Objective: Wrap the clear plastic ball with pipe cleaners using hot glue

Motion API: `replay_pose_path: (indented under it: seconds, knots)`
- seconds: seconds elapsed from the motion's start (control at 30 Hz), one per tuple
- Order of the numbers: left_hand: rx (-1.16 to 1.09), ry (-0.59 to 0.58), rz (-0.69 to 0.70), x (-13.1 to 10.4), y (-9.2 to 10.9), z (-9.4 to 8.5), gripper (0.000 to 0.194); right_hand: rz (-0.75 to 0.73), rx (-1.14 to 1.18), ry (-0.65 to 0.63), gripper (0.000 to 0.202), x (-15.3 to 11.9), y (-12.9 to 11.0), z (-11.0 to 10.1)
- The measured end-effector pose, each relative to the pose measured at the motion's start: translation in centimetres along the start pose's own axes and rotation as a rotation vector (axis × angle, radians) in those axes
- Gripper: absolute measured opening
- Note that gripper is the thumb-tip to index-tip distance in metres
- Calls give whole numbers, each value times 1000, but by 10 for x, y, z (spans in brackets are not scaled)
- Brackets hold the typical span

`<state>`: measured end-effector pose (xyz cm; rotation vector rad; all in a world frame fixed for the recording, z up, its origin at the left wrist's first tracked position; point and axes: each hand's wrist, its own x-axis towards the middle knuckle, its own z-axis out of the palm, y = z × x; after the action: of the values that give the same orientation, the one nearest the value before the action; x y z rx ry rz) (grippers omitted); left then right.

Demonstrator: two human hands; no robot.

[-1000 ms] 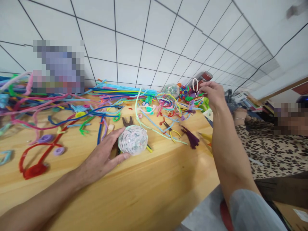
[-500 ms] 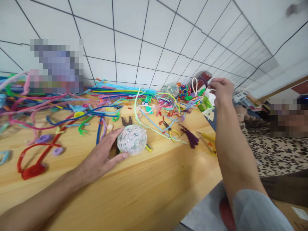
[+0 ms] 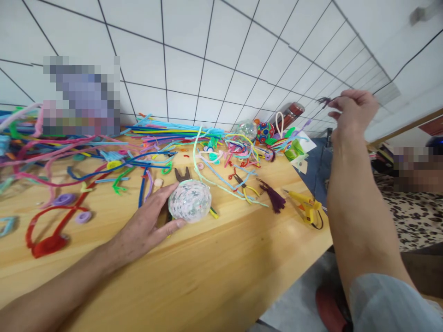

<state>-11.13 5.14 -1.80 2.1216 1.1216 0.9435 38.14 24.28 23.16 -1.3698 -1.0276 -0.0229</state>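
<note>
A clear ball with a white and green pattern rests near the middle of the wooden table. My left hand holds it from the left, thumb below and fingers behind. Out past the table's right end, my right hand is raised with its fingers pinched on a dark tassel, whose strands stick out to the left. Dark-handled pliers lie just behind the ball, partly hidden by it. Another purple tassel lies to the right of the ball.
Tangled colourful pipe cleaners line the wall side. A yellow glue gun lies at the right table edge, near small yellow-handled pliers. A red bead-covered ball and a flask stand behind. A person in leopard print is at right.
My right hand has moved right and up with the dark tassel, uncovering the glue gun. My left hand and the clear ball have stayed in place.
</note>
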Motion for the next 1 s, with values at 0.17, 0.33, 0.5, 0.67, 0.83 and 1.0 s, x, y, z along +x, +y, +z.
replay_pose_path:
  seconds: [0.17,0.33,0.5,0.67,0.83,1.0]
  knots:
    - [-2,-6,-1,1,1,-2,77,-90,67,80,27,14,0,-3]
    - [17,-30,17,1,2,-4,77,-42,54,40,29,2,6,-3]
    - [8,-13,4,0,1,-2,78,52,-61,-26,25,-19,19,-3]
    - [20,-14,-1,0,0,-2,79,149,-133,-149,22,-30,35,-2]
    - [43,-54,27,1,1,-7,78,100,-102,-159,20,-35,39,2]
    - [45,-58,21,3,2,-7,78,104,-195,-330,18,-53,51,4]
